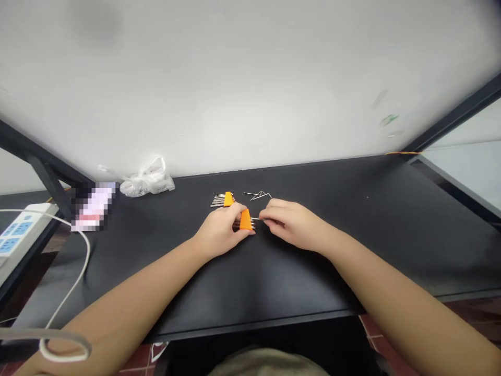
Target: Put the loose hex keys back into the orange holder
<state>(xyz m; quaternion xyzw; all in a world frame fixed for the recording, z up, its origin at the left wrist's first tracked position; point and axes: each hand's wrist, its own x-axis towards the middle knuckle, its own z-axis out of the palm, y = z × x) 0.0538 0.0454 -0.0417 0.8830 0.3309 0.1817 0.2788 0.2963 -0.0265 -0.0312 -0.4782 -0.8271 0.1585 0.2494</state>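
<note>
My left hand (223, 230) grips an orange hex key holder (246, 220) with several metal keys through it, their ends showing on both sides. Close by on the right, my right hand (291, 223) pinches a thin hex key (258, 219) whose far end reaches the holder. Whether that key sits inside a slot I cannot tell. Just behind my left hand lies a second orange holder (228, 199), filled with several keys pointing left. Some loose bent hex keys (258, 196) rest on the black table (313, 282) beyond my hands.
A crumpled clear plastic bag (147, 180) lies against the wall at the back left. Nearer the left edge are a pixelated flat object (94, 206) and a white power strip (23, 232). A white cable (84, 261) loops down past my left forearm.
</note>
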